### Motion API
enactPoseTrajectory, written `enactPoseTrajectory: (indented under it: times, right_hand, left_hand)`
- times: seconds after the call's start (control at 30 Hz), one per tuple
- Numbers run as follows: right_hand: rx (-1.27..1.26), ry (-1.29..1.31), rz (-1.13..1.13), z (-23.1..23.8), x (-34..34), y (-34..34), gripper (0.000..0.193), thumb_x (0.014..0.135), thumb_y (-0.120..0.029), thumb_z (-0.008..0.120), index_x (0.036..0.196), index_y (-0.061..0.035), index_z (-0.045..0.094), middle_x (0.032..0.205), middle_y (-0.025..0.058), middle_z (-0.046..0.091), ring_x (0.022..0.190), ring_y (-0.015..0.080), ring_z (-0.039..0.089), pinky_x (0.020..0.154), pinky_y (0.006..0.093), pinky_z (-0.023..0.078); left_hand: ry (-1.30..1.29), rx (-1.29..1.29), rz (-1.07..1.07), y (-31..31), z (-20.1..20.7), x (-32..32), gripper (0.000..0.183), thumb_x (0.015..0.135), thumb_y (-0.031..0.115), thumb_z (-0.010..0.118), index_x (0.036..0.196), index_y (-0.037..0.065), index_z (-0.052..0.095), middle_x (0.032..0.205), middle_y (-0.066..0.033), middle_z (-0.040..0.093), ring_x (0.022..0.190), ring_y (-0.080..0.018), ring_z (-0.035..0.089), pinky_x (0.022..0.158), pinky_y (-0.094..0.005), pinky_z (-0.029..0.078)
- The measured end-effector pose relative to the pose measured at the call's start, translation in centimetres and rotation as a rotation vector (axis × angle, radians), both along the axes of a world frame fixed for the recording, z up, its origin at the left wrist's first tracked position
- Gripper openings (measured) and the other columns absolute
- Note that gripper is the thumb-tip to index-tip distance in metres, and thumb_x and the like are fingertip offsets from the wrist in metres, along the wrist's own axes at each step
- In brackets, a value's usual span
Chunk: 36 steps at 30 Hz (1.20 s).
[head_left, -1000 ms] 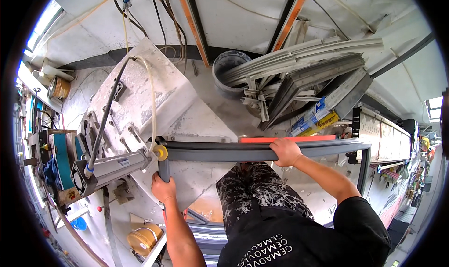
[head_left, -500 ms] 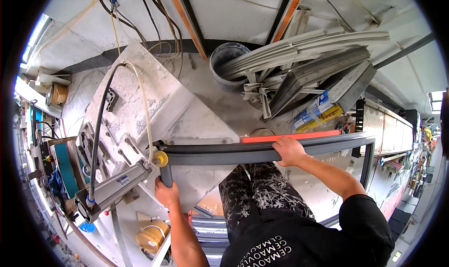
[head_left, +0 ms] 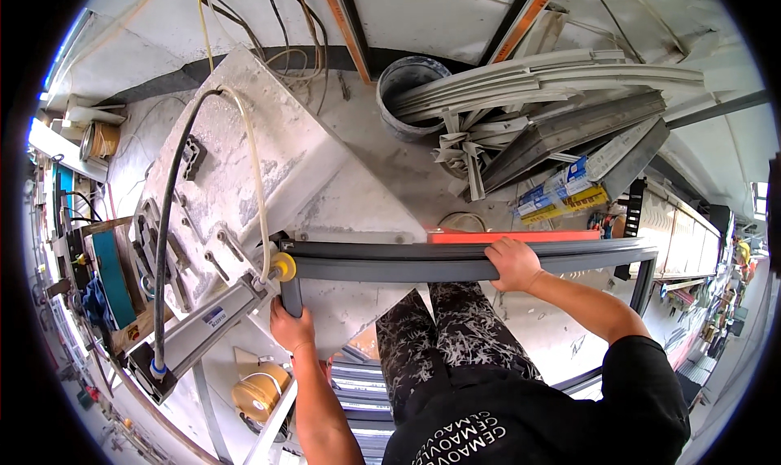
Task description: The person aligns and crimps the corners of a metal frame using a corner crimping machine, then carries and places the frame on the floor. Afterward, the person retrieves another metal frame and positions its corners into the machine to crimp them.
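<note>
A dark grey window-type frame (head_left: 382,269) lies with its long bar running left to right in front of me. Its left corner rests at a white, dust-covered machine table (head_left: 342,200), tight beside a yellow round pad (head_left: 283,266) at the end of a silver cylinder (head_left: 213,322). My left hand (head_left: 292,327) is closed around the short left side of the frame, just below the corner. My right hand (head_left: 514,264) grips the long bar right of its middle, fingers over the far edge. A red bar (head_left: 512,236) sits along the far side of the frame.
Behind the frame stands a grey bucket (head_left: 399,78) with long pale strips leaning out of it. Dark profiles (head_left: 561,139) are piled beside it. Hoses (head_left: 167,221) loop over the machine. A golden spool (head_left: 260,390) is at lower left.
The view has shifted slightly, so the scene sits a little differently in the picture. Both hands keep the same holds, and the frame corner stays beside the yellow pad.
</note>
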State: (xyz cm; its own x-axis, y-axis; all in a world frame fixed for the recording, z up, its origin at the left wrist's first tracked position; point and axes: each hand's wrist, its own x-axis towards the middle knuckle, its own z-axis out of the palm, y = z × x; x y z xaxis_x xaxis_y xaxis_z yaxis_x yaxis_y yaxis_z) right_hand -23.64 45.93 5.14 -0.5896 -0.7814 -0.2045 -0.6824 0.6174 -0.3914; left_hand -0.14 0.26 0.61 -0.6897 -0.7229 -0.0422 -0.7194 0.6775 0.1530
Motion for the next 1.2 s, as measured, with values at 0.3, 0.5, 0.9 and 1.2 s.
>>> enactPoseTrajectory:
  times: [0.3,0.5,0.9,1.2]
  right_hand:
    - [-0.021,0.046,0.006,-0.1,0.0,-0.1,0.043,0.059,-0.025,0.071,0.096,-0.004,0.063,0.09,0.0109,0.058,0.089,0.0309,0.059,0.078,0.0408,0.051]
    - [-0.042,0.061,0.016,-0.5,0.2,0.0,0.046,0.059,-0.024,0.072,0.099,-0.0031,0.063,0.092,0.0119,0.059,0.089,0.032,0.059,0.079,0.0415,0.052]
    - [-0.039,0.094,0.017,-0.5,0.5,-0.2,0.047,0.059,-0.023,0.072,0.101,-0.0032,0.063,0.096,0.0125,0.061,0.092,0.0324,0.06,0.079,0.0425,0.054]
    - [-0.063,0.157,-0.006,-1.6,1.4,0.1,0.05,0.057,-0.024,0.074,0.101,-0.0051,0.064,0.094,0.0131,0.063,0.09,0.0338,0.063,0.079,0.0435,0.054]
  left_hand:
    - [-0.001,-0.005,-0.001,0.0,0.0,0.0,0.058,0.071,0.023,0.072,0.122,-0.001,0.059,0.124,-0.0207,0.064,0.107,-0.0413,0.063,0.093,-0.0466,0.051]
    - [0.024,0.002,0.004,0.1,0.4,-0.3,0.058,0.069,0.021,0.073,0.122,0.0,0.059,0.123,-0.0197,0.065,0.106,-0.0403,0.064,0.092,-0.0464,0.052]
    - [0.098,-0.029,-0.001,0.0,0.1,0.0,0.059,0.067,0.021,0.073,0.121,0.002,0.06,0.12,-0.0195,0.066,0.098,-0.0404,0.065,0.086,-0.0472,0.054]
    - [0.064,-0.058,0.008,0.0,-0.4,0.5,0.061,0.067,0.025,0.073,0.121,0.001,0.059,0.124,-0.0193,0.064,0.102,-0.0382,0.064,0.087,-0.0454,0.053]
